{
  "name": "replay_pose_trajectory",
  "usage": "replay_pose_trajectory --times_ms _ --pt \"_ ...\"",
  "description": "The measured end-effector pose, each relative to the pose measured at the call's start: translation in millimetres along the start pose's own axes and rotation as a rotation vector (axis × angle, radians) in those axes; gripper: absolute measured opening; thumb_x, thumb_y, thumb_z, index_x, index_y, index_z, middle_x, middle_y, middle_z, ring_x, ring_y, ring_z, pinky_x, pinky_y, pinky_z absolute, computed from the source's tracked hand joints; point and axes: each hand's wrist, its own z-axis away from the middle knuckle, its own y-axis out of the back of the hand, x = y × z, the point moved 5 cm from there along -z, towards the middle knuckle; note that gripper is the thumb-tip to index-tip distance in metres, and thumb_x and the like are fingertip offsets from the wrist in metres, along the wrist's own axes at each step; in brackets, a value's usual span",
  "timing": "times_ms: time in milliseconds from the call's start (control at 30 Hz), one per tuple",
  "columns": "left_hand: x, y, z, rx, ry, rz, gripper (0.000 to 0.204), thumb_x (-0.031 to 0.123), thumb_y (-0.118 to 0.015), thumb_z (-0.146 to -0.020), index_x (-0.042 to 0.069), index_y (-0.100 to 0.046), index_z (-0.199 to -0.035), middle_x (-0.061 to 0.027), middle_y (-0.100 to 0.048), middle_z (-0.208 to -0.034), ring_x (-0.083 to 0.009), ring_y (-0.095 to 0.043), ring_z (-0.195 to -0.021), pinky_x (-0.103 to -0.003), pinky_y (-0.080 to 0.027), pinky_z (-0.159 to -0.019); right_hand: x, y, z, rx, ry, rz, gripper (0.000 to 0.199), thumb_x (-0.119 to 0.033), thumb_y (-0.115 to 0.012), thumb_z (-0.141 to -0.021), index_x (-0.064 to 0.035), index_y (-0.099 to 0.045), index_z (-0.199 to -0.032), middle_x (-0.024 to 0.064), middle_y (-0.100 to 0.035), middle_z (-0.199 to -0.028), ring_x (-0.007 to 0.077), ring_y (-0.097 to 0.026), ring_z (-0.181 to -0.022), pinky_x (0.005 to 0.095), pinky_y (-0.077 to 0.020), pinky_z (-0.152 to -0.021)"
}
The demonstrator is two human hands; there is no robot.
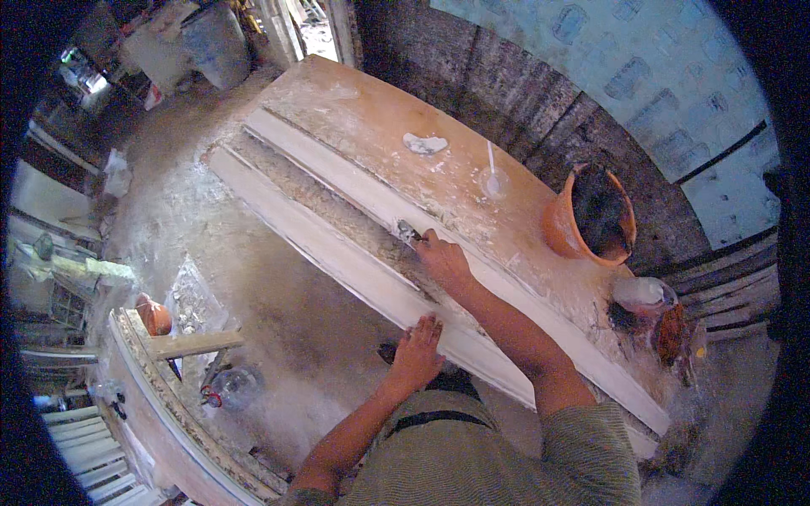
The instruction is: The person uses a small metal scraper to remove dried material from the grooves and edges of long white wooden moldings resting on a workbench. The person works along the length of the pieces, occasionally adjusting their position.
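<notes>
Gripping a small scraper (409, 230) at the far plank (337, 175) with your right hand (444, 261), you rest your left hand (418, 350), apart, fingers extended, on the near plank (337, 252).

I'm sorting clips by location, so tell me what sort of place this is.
Probably a workshop, perhaps for plaster or woodwork: long white strips lie on a white-spattered table, the right hand holds a small scraper, and an orange bucket is nearby.

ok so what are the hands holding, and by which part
The right hand holds a small scraper by its handle end. The left hand rests on the near white strip, no held object visible.
</notes>
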Motion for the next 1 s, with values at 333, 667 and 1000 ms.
replay_pose_trajectory --times_ms 333,667,1000 --pt "-8.2 -15.8 -1.3 0.009 0.004 -0.02 0.073 0.034 -0.065 -0.092 0.0 -0.041 -0.152 -0.0178 -0.026 -0.167 -0.0334 -0.028 -0.153 -0.053 -0.03 -0.121 -23.9 0.1 -43.8 0.026 -0.028 0.003 0.036 -0.014 -0.056 -0.093 -0.0145 -0.065 -0.128 0.0191 -0.06 -0.12 0.0341 -0.073 -0.077 0.0475 -0.0602 -0.063" --pt "-9.7 -6.1 1.7 -0.038 0.027 0.04 0.075 0.034 -0.063 -0.092 0.001 -0.037 -0.155 -0.0169 -0.028 -0.166 -0.0317 -0.027 -0.153 -0.052 -0.029 -0.121 -35.0 21.0 -38.8 -0.008 -0.065 -0.052 0.036 -0.013 -0.057 -0.092 -0.0133 -0.064 -0.128 0.0205 -0.06 -0.108 0.035 -0.072 -0.077 0.0487 -0.0599 -0.064" --pt "-12.5 -15.4 5.2 0.101 -0.037 -0.033 0.072 0.032 -0.064 -0.09 0.001 -0.042 -0.151 -0.0184 -0.034 -0.162 -0.0362 -0.035 -0.148 -0.051 -0.033 -0.119 -61.0 11.7 -118.9 0.102 0.065 0.022 0.036 -0.015 -0.064 -0.089 -0.0107 -0.065 -0.125 0.0257 -0.059 -0.118 0.0343 -0.071 -0.071 0.0476 -0.0588 -0.059"
